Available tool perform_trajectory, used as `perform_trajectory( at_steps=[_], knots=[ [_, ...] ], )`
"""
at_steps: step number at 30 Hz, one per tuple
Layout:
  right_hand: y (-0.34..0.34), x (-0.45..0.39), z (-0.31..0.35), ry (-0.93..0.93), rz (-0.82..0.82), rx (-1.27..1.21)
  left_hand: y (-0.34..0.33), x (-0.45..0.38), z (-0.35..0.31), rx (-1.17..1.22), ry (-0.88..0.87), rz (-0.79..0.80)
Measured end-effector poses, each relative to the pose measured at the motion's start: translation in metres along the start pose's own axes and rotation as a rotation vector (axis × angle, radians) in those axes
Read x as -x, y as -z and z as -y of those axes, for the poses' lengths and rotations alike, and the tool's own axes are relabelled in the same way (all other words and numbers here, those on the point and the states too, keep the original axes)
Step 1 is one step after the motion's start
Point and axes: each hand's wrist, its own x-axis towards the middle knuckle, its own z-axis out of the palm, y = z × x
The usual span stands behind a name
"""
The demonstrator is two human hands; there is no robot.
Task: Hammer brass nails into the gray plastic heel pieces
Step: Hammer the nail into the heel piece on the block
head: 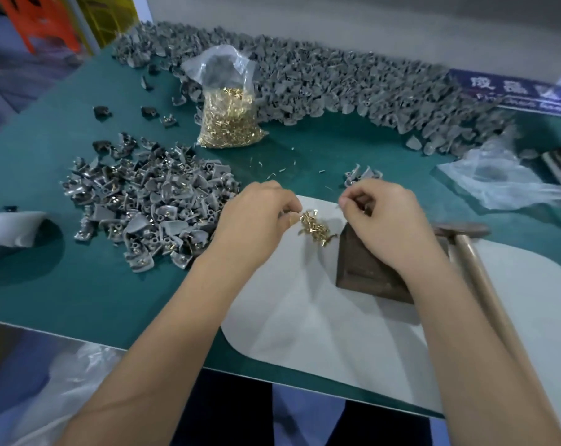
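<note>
Picking at the small heap of brass nails [316, 227] on the white mat [321, 320], the left hand [256, 220] pinches with curled fingers at the heap's left edge. The right hand [385, 220], also curled, hovers over the metal block [366, 272]; whether it holds something, one cannot tell. The hammer [475, 252] lies unused to its right, handle toward the person.

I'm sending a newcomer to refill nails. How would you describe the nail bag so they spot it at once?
On the green table, look toward the long heap of gray heel pieces along the far edge. Just before it stands a clear plastic bag, the only one filled with shiny brass nails; the other clear bag, at right, holds none.
</note>
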Motion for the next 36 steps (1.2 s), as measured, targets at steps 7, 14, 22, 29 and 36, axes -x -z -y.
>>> perform_trajectory(
  at_steps=[7, 14, 22, 29, 36],
  knots=[
    [0.008, -0.001, -0.005, 0.011, -0.075, -0.191, -0.006, -0.008, -0.004, -0.154, -0.002, 0.031],
    [0.005, -0.001, -0.005, -0.012, -0.069, -0.235, -0.012, -0.011, -0.009, -0.22, -0.004, 0.042],
    [0.009, 0.002, -0.005, -0.003, -0.134, -0.32, -0.017, -0.007, -0.012, -0.137, -0.013, -0.085],
    [0.02, 0.001, -0.008, -0.028, -0.397, -0.565, -0.009, -0.039, -0.045, 0.391, -0.061, -0.099],
    [0.033, -0.003, -0.018, 0.028, -0.32, -0.62, -0.017, -0.07, -0.08, 0.796, -0.115, 0.16]
  ],
)
